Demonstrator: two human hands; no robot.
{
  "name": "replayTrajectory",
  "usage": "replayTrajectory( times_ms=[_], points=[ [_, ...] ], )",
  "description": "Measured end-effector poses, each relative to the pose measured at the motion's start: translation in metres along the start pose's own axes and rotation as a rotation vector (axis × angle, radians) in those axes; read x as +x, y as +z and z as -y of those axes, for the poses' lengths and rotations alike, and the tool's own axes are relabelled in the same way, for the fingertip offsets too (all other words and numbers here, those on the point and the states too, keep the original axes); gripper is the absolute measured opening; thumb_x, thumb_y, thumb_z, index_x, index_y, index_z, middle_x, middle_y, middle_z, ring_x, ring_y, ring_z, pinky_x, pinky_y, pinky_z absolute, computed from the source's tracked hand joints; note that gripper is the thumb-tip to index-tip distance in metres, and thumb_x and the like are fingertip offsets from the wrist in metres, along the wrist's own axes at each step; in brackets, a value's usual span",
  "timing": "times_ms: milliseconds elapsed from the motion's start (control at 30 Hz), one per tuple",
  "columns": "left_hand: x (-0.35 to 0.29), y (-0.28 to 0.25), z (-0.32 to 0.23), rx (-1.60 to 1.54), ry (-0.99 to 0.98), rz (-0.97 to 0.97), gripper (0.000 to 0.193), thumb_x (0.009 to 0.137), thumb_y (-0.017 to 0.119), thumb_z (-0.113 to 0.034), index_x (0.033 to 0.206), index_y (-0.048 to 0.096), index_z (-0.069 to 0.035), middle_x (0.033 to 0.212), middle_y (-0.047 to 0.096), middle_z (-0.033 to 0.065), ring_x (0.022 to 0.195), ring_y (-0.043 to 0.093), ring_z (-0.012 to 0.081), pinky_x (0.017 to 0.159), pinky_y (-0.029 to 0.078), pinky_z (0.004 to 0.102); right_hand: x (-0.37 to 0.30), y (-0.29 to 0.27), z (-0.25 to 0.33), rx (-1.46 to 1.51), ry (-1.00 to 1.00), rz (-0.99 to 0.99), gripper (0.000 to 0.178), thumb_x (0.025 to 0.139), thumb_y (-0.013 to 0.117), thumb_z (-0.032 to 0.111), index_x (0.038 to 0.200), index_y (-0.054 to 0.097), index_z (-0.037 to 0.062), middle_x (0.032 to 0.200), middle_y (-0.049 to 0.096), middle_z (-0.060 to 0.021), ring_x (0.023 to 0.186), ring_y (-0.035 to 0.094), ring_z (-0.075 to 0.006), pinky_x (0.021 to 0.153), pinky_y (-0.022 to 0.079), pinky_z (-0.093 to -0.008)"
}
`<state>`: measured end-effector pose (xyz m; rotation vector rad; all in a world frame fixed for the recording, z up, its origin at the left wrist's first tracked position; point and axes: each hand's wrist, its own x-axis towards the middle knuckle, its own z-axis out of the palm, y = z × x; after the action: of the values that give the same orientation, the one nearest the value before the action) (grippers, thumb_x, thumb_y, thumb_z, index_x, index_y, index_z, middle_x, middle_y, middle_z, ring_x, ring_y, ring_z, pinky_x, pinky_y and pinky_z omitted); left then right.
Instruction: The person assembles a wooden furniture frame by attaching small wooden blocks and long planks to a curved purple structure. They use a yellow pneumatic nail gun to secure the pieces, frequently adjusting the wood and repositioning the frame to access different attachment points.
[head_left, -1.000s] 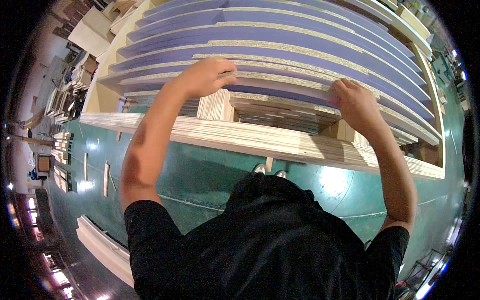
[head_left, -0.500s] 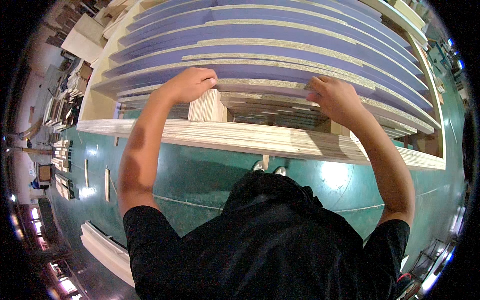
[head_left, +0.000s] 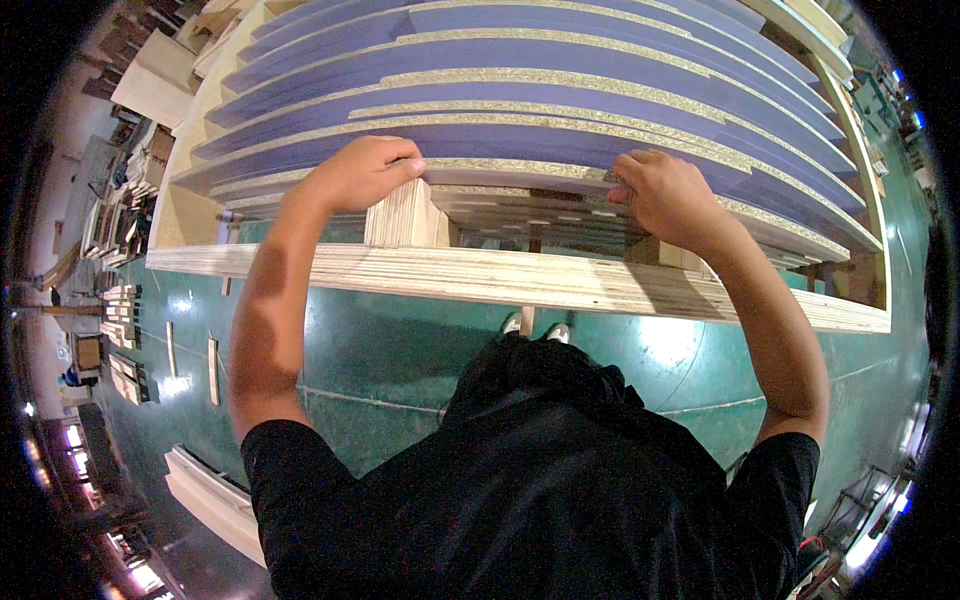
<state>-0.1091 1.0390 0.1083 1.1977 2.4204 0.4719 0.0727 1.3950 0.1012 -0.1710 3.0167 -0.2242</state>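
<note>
My left hand (head_left: 362,172) is closed, its fingers curled over the near edge of a particle board panel (head_left: 520,174). My right hand (head_left: 664,192) grips the same edge further right, fingers bent round it. The panel is the nearest in a row of purple-faced boards (head_left: 560,100) with raw speckled edges, standing side by side in a wooden frame. Between me and the panel runs the frame's layered plywood front rail (head_left: 480,272). A plywood block (head_left: 400,215) stands just below my left hand. The undersides of my fingers are hidden.
Frame sides rise at the left (head_left: 180,200) and right (head_left: 876,200). Green floor (head_left: 380,350) lies around my shoes, with wood strips (head_left: 213,370) at the left. Stacked timber (head_left: 125,310) and a pale long board bundle (head_left: 215,505) are further left.
Both hands stay on the panel's edge. My left hand has shifted slightly left in the picture, as the view itself moved a little; the panel shows no clear movement.
</note>
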Motion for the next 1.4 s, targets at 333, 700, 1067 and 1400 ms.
replayTrajectory(
  times_ms=[333, 700, 1067, 1400],
  points=[
    [-0.001, 0.011, -0.003, 0.073, -0.037, -0.013, 0.04, 0.1, 0.057, -0.041, 0.112, 0.065, -0.003, 0.106, 0.068, 0.0205, 0.101, 0.064, 0.0404, 0.087, 0.05, 0.0462, 0.003, 0.004, 0.001, 0.061, 0.016, 0.066, 0.023, 0.099, 0.06, 0.024, 0.104, 0.055, 0.0016, 0.1, 0.065, -0.0214, 0.099, 0.065, -0.0421, 0.083, 0.052, -0.0532],
    [-0.004, 0.014, -0.014, 0.086, -0.022, -0.078, 0.038, 0.094, 0.064, -0.036, 0.11, 0.065, -0.001, 0.105, 0.069, 0.023, 0.101, 0.064, 0.0441, 0.086, 0.05, 0.0461, -0.01, 0.021, 0.001, -0.034, -0.034, -0.067, 0.035, 0.093, 0.066, 0.023, 0.118, 0.048, 0.0058, 0.1, 0.068, -0.0175, 0.096, 0.067, -0.0421, 0.073, 0.055, -0.0531],
    [-0.009, 0.016, -0.021, 0.106, -0.054, -0.105, 0.037, 0.092, 0.067, -0.03, 0.112, 0.065, 0.002, 0.107, 0.066, 0.0214, 0.102, 0.065, 0.0375, 0.087, 0.05, 0.0417, -0.06, -0.013, -0.034, -0.079, 0.113, -0.143, 0.042, 0.089, 0.072, 0.032, 0.122, 0.06, 0.0084, 0.112, 0.067, -0.0131, 0.111, 0.063, -0.0348, 0.102, 0.044, -0.0498],
    [-0.017, 0.029, -0.02, 0.167, -0.07, -0.185, 0.043, 0.09, 0.07, -0.034, 0.12, 0.067, -0.004, 0.12, 0.068, 0.0192, 0.114, 0.064, 0.0379, 0.099, 0.049, 0.0437, -0.077, -0.011, -0.053, 0.144, 0.211, -0.116, 0.041, 0.089, 0.074, 0.027, 0.117, 0.062, -0.0006, 0.11, 0.064, -0.0181, 0.102, 0.064, -0.0397, 0.085, 0.052, -0.0467]
  ],
)
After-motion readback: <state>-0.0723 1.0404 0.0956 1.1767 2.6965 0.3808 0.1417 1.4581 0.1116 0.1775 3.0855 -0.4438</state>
